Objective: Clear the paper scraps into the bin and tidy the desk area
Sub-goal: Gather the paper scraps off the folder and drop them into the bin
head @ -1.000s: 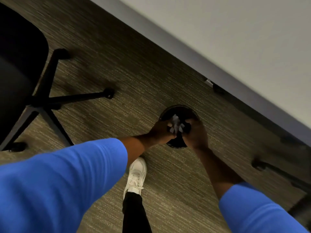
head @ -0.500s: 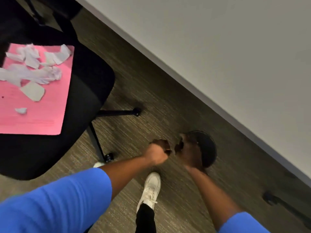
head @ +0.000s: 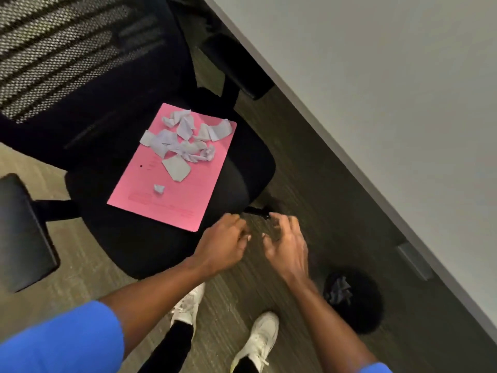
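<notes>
Hovering over the carpet [head: 309, 184] just off the front edge of the chair [head: 150, 246] seat, both hands are empty: the left hand [head: 224, 244] has its fingers loosely curled with gaps between them, and the right hand [head: 286, 242] has its fingers spread apart and bent, neither gripping anything. The hands sit close together without touching. A pink sheet [head: 172, 184] lies flat on the black seat, its near corner reaching the seat's front edge beside the left hand. Torn white scraps [head: 185, 141] are heaped on the far half of the sheet, toward the mesh backrest, with one larger piece just below the heap and one small crumpled bit alone nearer the sheet's middle. The round black bin [head: 365, 305] stands on the carpet near the desk [head: 390, 90] edge, to the right of the right forearm, with crumpled paper [head: 340, 290] visible inside it. Blue sleeves [head: 61, 343] cover both upper arms, and two white shoes [head: 258, 337] are planted on the carpet between chair and bin.
</notes>
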